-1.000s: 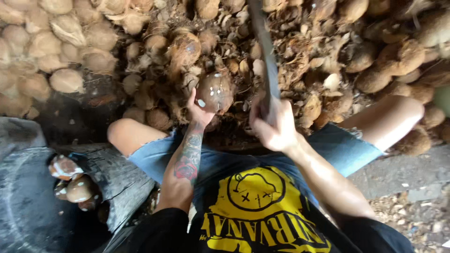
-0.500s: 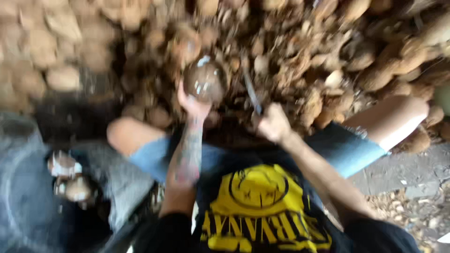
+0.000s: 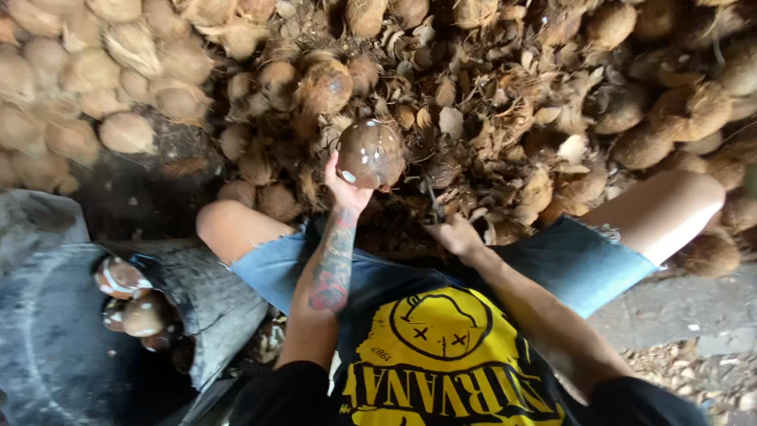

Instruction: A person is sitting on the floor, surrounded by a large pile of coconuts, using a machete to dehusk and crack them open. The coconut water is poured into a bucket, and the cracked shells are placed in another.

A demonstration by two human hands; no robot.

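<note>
Far left, a dark tub (image 3: pixel 47 347) holds three shelled coconuts (image 3: pixel 118 278), brown with white scraped patches, lying close against its inner wall, with a fourth perhaps half hidden below them. Above it a heap of pale husked coconuts (image 3: pixel 95 87) spreads to the frame edge; well over a dozen show, too packed for an exact count. Moving right, the left hand (image 3: pixel 344 188) is raised from below with its fingers closed round the underside of one shelled coconut (image 3: pixel 371 151), held up in front of the pile, between the person's knees. That nut looks hard, round and fairly heavy for its size; its smooth brown shell, flecked with white, would likely slip, so a cupped grip from beneath with the thumb pressing the side seems the surest hold, and a drop could crack it. Just right of it, the right hand (image 3: pixel 456 234) is clenched on the handle of one knife (image 3: pixel 432 201), its blade pointing up toward the nut and apart from it. Beyond, a mound of husk scraps (image 3: pixel 552 102) and brown fibrous coconuts (image 3: pixel 694 110) runs to the right edge, uncountable.
</note>
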